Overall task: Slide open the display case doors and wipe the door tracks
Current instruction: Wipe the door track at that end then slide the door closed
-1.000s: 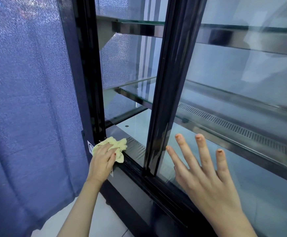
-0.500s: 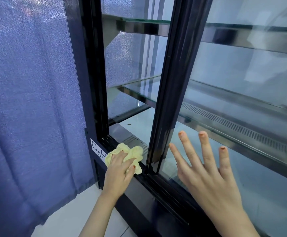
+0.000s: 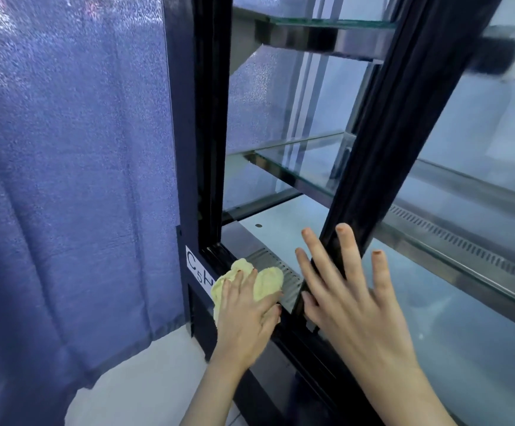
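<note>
Left hand [image 3: 247, 327] flat, pressing cloth [image 3: 265, 281] on track [image 3: 299, 345] (lying lower-right to upper-left) | right hand [image 3: 351, 302] splayed on door [image 3: 388, 133]

Shop-type setting: a black-framed display case [image 3: 185, 149] with glass shelves [image 3: 296, 167] and a slotted vent grille [image 3: 280, 272] inside it; blue curtain [image 3: 65, 179] left of the case, pale floor [image 3: 145, 379] below.

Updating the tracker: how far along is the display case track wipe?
Done: the sliding door is slid aside, leaving the left end open. In hand: the left hand presses a yellow cloth onto the bottom track by the left corner; the right hand lies flat on the door's frame. Left: likely the track stretch under the door.
</note>
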Motion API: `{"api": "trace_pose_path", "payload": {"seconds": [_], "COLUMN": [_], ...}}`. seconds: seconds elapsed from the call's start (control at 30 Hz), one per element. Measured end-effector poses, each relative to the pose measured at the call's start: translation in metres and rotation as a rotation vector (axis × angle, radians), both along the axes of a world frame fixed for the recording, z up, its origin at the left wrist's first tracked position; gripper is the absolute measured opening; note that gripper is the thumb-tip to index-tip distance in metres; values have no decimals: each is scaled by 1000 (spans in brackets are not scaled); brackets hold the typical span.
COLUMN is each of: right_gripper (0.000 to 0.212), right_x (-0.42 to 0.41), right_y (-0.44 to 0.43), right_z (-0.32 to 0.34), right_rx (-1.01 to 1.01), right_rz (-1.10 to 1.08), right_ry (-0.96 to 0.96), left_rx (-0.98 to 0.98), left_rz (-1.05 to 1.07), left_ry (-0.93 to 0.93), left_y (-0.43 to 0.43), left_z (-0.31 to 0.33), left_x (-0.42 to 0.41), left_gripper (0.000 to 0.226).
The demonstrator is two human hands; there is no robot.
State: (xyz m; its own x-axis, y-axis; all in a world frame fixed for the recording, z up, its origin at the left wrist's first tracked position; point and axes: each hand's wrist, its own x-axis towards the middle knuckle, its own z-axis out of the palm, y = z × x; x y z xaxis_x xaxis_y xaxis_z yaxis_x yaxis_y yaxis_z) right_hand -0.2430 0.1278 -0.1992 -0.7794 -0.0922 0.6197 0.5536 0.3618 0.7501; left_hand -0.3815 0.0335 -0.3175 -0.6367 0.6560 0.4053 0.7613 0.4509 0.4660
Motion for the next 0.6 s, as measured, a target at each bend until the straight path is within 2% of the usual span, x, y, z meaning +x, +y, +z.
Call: {"api": "trace_pose_path", "payload": {"seconds": [0.1, 0.3, 0.43, 0.6], "right_gripper": [60, 61, 64, 64], "right_x": [-1, -2, -1, -2], "right_y": [1, 1, 1, 1], "right_z": [-2, -3, -3, -2], "right_rx": [11, 29, 39, 45], "right_rz": [-3, -20, -35, -39], "right_ry": [5, 7, -12, -12], "left_rx": [82, 87, 34, -75], "left_rz": [24, 10, 17, 100], "left_ry": [-41, -96, -137, -43], "left_y": [4, 4, 2, 2], "left_z": [-5, -2, 4, 9], "left_x": [-7, -44, -77, -100], "left_gripper": [42, 52, 64, 72]}}
